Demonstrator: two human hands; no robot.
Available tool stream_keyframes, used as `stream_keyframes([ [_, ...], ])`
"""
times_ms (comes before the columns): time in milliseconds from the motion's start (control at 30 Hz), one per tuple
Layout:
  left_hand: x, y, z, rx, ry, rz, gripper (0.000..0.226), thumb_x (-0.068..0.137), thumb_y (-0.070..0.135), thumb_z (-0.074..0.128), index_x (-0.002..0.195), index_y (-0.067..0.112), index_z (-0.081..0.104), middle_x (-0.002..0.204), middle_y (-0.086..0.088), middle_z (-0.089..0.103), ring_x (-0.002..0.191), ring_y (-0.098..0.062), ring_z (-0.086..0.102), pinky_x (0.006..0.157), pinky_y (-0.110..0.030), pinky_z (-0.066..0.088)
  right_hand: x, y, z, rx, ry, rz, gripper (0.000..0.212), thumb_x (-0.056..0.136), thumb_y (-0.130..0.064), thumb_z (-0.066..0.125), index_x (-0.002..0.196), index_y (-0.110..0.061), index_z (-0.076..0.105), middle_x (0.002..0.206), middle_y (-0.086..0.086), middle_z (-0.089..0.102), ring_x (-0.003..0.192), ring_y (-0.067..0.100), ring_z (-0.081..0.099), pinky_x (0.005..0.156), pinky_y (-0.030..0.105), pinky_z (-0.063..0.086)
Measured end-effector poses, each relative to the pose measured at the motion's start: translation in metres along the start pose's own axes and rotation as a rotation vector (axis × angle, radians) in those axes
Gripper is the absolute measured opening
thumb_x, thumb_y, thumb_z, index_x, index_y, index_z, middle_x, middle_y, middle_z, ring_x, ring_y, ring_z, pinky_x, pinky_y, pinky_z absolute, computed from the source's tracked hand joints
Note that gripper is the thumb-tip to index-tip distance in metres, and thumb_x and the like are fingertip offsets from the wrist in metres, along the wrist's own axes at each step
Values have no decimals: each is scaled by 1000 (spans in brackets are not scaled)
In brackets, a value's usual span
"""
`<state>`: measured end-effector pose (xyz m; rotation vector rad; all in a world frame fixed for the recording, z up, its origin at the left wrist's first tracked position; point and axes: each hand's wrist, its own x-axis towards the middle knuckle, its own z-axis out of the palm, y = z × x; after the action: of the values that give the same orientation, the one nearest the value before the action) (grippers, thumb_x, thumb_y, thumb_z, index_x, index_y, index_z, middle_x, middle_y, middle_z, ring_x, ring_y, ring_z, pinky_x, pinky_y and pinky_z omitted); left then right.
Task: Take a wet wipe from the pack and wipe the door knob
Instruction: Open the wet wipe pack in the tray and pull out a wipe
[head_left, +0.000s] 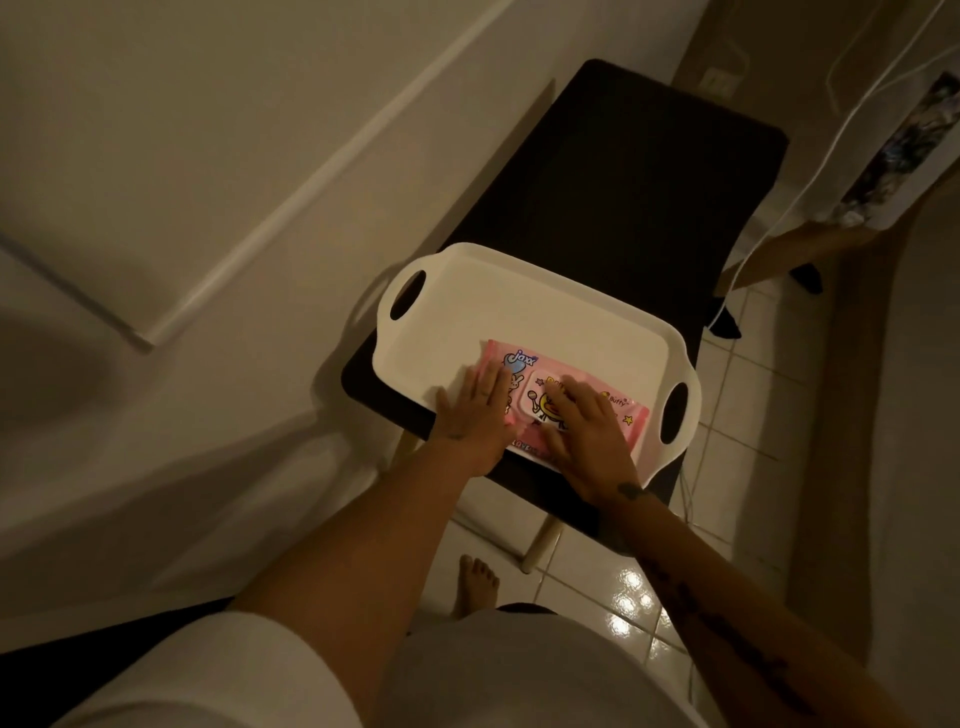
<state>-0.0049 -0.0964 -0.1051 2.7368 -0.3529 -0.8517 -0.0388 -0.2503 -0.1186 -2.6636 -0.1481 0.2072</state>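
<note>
A pink pack of wet wipes with cartoon print lies on a white tray, near its front edge. My left hand rests flat on the pack's left end, fingers spread. My right hand lies on the pack's right half, fingertips at the white flip lid, which looks closed. No wipe is out of the pack. The door knob is not in view.
The tray sits on a dark stool or small table with pale legs. A white door or wall panel fills the left side. White cables hang at the right. Glossy floor tiles and my bare foot are below.
</note>
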Motion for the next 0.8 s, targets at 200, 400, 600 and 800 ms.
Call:
stream_keyframes([
  [200,1,1,0,47,-35,-47,73,96,41,31,144,16,-18,153,1,-25,141,-26,-18,110,-61,5,0,-3,0,-27,17,-8,56,86,-41,37,128,-6,50,131,20,52,117,41,47,95,52,42],
  [400,3,3,-2,42,-56,-79,75,95,45,32,143,22,-20,152,4,-26,141,-23,-18,108,-63,6,13,-10,-17,138,162,7,41,92,-26,37,112,-2,62,106,20,67,94,36,60,83,38,44],
  [600,3,2,-2,34,-58,-80,74,95,46,30,143,21,-20,151,5,-29,141,-23,-19,108,-63,6,32,0,-32,335,195,94,33,97,-24,36,106,-2,60,95,20,67,84,32,64,58,17,44],
  [800,2,3,-4,43,-75,-78,73,96,44,30,143,21,-22,151,4,-30,141,-23,-20,109,-63,7,45,12,-30,284,290,242,55,85,8,49,136,-10,37,144,15,33,117,31,47,94,34,46],
])
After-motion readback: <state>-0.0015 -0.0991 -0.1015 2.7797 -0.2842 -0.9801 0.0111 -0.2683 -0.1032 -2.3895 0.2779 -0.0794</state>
